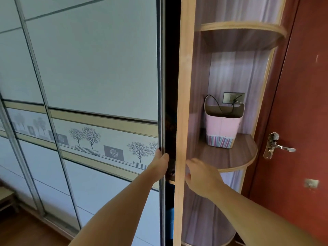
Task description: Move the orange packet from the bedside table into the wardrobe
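The wardrobe's sliding door [99, 71] is pale with a band of printed trees. A narrow dark gap [170, 103] shows between its metal edge and the light wooden side post [184, 103]. My left hand [160, 161] reaches to that edge, and its fingers curl around it into the gap. My right hand [201, 176] is just right of the post at the same height, fingers spread and holding nothing, its fingertips at the post. The orange packet is not in view. Little of the wardrobe's inside can be made out in the dark gap.
Rounded corner shelves [236, 157] adjoin the post; a pink fabric basket [222, 125] with a black cable stands on the middle one. A red room door [301, 103] with a metal handle [280, 147] is at the right. A piece of wooden furniture [5, 197] sits low left.
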The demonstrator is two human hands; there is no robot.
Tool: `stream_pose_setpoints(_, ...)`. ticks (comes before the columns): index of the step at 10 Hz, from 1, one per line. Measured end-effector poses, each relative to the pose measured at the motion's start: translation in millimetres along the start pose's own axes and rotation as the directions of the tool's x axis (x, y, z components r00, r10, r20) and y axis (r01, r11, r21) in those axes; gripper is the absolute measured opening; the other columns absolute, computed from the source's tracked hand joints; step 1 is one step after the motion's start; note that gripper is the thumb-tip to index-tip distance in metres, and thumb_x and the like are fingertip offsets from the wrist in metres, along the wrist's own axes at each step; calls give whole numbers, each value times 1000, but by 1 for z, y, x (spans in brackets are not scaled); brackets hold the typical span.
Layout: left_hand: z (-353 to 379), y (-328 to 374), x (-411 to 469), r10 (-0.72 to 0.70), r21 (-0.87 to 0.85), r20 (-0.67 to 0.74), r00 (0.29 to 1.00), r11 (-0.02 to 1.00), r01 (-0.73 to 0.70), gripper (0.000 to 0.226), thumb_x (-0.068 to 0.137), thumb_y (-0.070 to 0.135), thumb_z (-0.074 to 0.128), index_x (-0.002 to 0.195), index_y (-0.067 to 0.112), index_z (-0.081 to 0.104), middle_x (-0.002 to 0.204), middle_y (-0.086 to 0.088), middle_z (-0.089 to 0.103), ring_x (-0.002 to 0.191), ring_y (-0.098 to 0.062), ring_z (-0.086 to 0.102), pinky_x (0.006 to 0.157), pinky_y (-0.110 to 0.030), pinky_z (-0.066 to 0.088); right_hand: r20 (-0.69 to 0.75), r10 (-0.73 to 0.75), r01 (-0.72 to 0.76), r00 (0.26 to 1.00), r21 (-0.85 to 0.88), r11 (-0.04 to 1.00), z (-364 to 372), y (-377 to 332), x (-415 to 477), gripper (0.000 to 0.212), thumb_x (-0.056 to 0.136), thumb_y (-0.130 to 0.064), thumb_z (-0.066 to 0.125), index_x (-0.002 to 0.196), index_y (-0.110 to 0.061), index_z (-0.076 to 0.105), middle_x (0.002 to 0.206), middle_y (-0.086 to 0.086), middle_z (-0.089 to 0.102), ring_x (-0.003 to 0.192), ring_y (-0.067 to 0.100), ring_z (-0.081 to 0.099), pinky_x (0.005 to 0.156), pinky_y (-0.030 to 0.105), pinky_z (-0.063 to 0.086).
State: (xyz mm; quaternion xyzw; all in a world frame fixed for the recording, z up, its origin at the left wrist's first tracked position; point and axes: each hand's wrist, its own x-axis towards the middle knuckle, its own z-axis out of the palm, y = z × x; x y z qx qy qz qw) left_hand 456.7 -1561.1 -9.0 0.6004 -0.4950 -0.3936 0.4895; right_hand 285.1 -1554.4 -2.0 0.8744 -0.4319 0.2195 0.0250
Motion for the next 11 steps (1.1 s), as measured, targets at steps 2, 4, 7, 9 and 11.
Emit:
stream_pose_setpoints(2, 23, 1, 2, -23, -27, -21, 1000, 999, 22, 29, 89, 24, 30, 117, 17, 35, 101, 3, 46, 102, -16, 43, 92, -36, 29, 50, 37, -35, 998, -53, 998, -1, 5, -2, 20, 85, -27, 53, 102, -18, 53, 102, 2, 57, 87, 23, 59, 62, 30, 36)
stream_pose_setpoints(4, 35, -1, 2, -7, -86, 12, 1000, 996, 8, 17, 81, 30, 31, 94, 34, 42, 102, -1, 48, 93, -16, 47, 97, -41, 38, 87, 61, -58, 994, -42, 997, -1, 14, -13, 35, 85, -28, 55, 118, -18, 51, 115, 2, 59, 97, 23, 60, 75, 32, 50)
stream_pose_setpoints(7, 41, 7, -6, 17, -12, -4, 1000, 1000, -17, 55, 93, 28, 32, 145, 18, 22, 146, -4, 36, 135, -23, 31, 112, -38, 22, 140, 80, -69, 987, -82, 994, -14, 34, -36, 48, 87, -32, 55, 131, -17, 44, 128, 3, 56, 112, 24, 56, 92, 34, 48)
stream_pose_setpoints(9, 31, -1, -39, 58, 465, -61, 996, 885, -23, 70, 85, 31, 54, 146, 22, 20, 144, -3, 40, 124, -22, 45, 101, -38, 39, 153, 92, -80, 984, -82, 993, -27, 41, -46, 48, 86, -32, 54, 130, -17, 44, 127, 4, 56, 110, 25, 56, 86, 36, 47)
stream_pose_setpoints(11, 20, 7, -82, 166, 815, 26, 986, 567, -116, 48, 84, 42, 52, 129, 26, 49, 134, -2, 55, 119, -23, 52, 101, -44, 43, 157, 156, -154, 975, -20, 988, -37, 35, -54, 52, 89, -37, 50, 136, -18, 39, 137, 5, 50, 120, 26, 51, 93, 37, 46)
